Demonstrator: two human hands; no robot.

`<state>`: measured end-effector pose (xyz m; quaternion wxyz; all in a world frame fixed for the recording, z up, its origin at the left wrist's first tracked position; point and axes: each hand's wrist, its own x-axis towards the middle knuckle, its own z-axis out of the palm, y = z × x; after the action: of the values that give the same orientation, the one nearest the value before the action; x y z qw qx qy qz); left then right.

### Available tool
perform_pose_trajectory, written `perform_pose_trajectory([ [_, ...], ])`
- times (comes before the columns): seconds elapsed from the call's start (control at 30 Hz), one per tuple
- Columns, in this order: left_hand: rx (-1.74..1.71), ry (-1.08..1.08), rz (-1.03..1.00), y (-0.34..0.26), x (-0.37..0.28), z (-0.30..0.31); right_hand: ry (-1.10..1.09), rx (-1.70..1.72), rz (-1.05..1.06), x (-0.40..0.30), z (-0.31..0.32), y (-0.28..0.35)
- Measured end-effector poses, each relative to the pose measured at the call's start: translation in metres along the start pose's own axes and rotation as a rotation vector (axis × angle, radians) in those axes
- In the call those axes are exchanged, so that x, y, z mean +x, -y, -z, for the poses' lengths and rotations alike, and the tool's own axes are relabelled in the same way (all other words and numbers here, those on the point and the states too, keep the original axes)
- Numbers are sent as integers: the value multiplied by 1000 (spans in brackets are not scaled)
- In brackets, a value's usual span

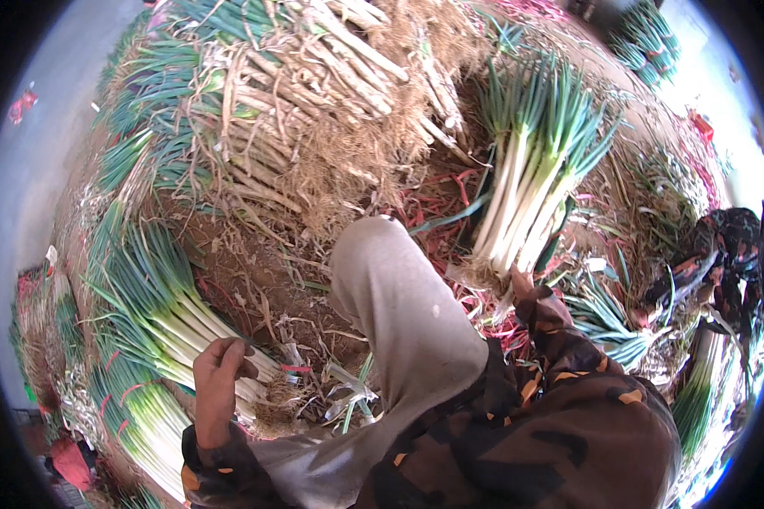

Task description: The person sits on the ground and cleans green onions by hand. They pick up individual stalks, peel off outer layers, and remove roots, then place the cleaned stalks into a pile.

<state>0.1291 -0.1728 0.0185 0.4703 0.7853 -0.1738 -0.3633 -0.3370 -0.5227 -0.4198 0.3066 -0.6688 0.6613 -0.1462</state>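
My left hand (220, 375) is over the white stalks of a pile of green onions (194, 312) at the lower left. Its fingers are curled in, with nothing visible in them; I cannot tell whether it touches the stalks. My right hand (520, 282) is at the root end of a bunch of cleaned green onions (528, 184) on the right, leaves pointing away from me. The sleeve hides most of that hand, so its grip is unclear. A red tie (295, 368) shows near the roots at the left pile.
A large heap of unpeeled green onions (306, 95) with dry roots lies ahead. Red strips (442, 197) and peelings litter the soil. A tied bundle (147, 413) lies lower left. Another person's patterned sleeve (687, 273) is at the right. Tied bundles (646, 41) stand far right.
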Motion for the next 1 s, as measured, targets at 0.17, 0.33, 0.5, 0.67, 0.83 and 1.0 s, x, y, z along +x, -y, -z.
perform_pose_trajectory([
  [0.17,91,-51,64,29,-1,26,-101,-7,-166,23,-12,-33],
  [0.33,153,-25,62,55,-5,39,247,-420,24,36,51,-26],
  [0.5,385,-142,-26,60,-23,53,313,-829,154,-26,109,173],
  [0.67,489,-167,-131,70,-30,65,407,-611,500,-9,68,253],
  [0.83,534,-100,-139,65,-34,70,617,-467,722,-10,10,341],
  [1.0,578,-137,-108,65,-48,73,636,-428,824,6,-86,375],
])
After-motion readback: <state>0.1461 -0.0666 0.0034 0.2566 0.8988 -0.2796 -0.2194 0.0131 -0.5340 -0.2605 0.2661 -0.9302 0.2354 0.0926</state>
